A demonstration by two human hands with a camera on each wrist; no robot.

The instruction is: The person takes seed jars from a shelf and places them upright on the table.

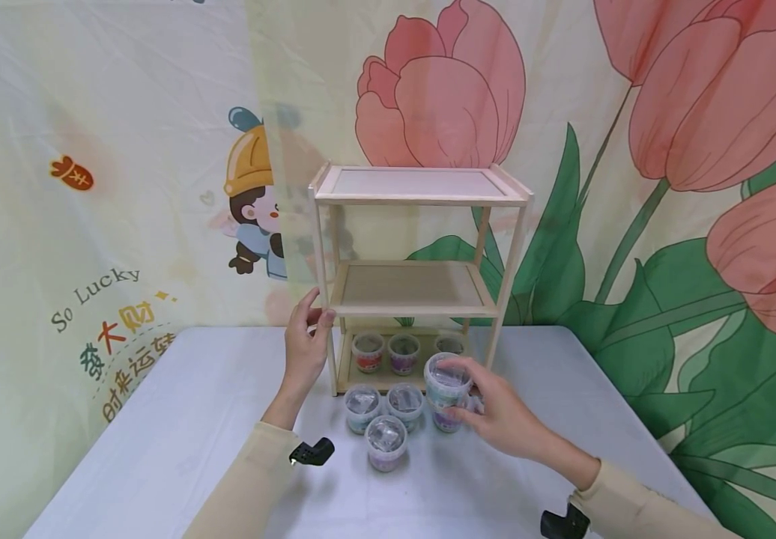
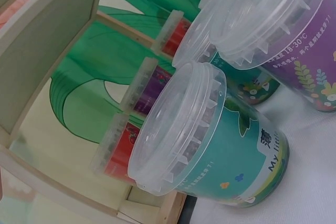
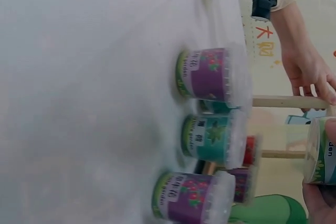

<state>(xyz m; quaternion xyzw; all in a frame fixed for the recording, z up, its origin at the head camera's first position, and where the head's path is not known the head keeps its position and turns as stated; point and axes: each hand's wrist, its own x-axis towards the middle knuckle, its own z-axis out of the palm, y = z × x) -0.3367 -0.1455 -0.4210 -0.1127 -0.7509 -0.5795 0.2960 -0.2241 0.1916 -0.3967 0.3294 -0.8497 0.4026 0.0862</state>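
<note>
My right hand grips a lidded clear cup with a teal label, thumb and fingers on its sides. The cup is raised off the table, overlapping a purple-labelled cup in the head view. My left hand holds the left front post of a small three-tier wooden shelf near its middle board, thumb in front. Before the shelf stand two teal-labelled cups and a purple one. On its bottom tier sit a red-labelled cup, a purple one and another cup, partly hidden.
A white cloth covers the table. Behind the shelf hangs a fabric backdrop printed with tulips and a cartoon figure. The shelf's top board and middle board stand above the bottom-tier cups.
</note>
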